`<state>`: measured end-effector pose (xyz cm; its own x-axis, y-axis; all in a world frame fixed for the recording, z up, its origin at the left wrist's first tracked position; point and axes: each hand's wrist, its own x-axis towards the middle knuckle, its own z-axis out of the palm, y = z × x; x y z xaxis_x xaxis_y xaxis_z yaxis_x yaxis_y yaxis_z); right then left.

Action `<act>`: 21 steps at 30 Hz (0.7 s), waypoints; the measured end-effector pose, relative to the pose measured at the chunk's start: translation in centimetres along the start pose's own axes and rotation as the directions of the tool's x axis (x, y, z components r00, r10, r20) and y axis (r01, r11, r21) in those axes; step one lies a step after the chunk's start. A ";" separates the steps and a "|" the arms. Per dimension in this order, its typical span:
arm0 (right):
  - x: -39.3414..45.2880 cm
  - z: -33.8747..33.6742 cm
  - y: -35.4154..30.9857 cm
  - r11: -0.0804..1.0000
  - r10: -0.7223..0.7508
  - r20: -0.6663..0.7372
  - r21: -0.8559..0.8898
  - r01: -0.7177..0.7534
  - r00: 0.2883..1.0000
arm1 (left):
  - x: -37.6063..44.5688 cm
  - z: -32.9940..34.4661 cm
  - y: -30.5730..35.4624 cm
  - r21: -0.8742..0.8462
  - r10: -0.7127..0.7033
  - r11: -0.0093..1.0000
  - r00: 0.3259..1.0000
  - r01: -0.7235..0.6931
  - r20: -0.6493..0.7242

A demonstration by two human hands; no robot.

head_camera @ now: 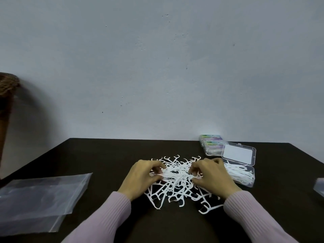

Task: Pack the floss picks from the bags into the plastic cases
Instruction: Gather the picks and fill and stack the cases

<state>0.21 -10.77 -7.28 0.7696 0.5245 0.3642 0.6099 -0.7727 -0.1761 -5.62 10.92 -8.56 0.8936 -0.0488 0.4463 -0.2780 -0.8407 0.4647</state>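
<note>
Head view: your left hand [143, 178] and right hand [212, 174] both pinch into the floss picks [175, 179] (featherlight, stiff, tangle-prone), so gather them by the handles.

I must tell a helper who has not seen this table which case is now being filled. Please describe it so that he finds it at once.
Start from the pile of loose floss picks in the middle of the dark table, then look right, just past the right hand. There lies the open clear case, lid up, white picks inside. The two cases behind it are closed and carry coloured labels.
</note>
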 end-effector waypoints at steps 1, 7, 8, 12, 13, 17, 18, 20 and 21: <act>-0.1 -0.1 0.0 1.000 0.000 -0.010 -0.005 0.000 1.000 | 0.0 0.0 0.0 -0.023 -0.016 1.000 1.000 0.016 -0.002; 0.2 -0.1 -0.9 0.994 -0.062 0.083 0.099 0.054 0.995 | -0.1 -0.1 0.2 -0.113 -0.041 0.993 0.999 0.040 -0.010; 0.2 0.0 -1.1 0.992 -0.073 0.124 0.113 0.059 0.990 | -0.1 -0.1 0.2 -0.120 -0.045 0.992 0.999 0.043 -0.010; 0.3 0.2 -1.7 0.982 -0.173 0.184 0.101 0.157 0.968 | -0.1 0.0 0.3 -0.138 -0.053 0.989 0.999 0.052 -0.004; 0.2 0.2 -1.8 0.982 -0.180 0.175 0.095 0.165 0.968 | -0.1 -0.1 0.3 -0.154 -0.053 0.987 0.999 0.054 0.009; 0.3 0.1 -2.0 0.989 -0.129 0.111 0.088 0.120 0.985 | 0.0 -0.3 0.1 -0.131 -0.014 0.991 0.994 0.028 0.105; 0.3 0.1 -1.9 0.994 -0.098 0.097 0.057 0.093 0.990 | 0.1 -0.5 0.0 -0.120 -0.015 0.992 0.992 0.030 0.126; 0.5 0.1 -1.6 0.999 -0.030 0.112 -0.014 0.031 0.993 | 0.3 -0.8 -0.5 -0.070 -0.032 0.997 0.985 0.044 0.168; 0.5 0.1 -1.5 0.999 -0.005 0.133 -0.033 0.009 0.991 | 0.3 -0.9 -0.8 -0.041 -0.051 0.997 0.979 0.060 0.196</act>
<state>-0.28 -9.30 -6.88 0.7851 0.5708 0.2404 0.6103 -0.7792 -0.1428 -5.46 12.03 -8.10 0.9585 -0.1106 0.2629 -0.2376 -0.8195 0.5214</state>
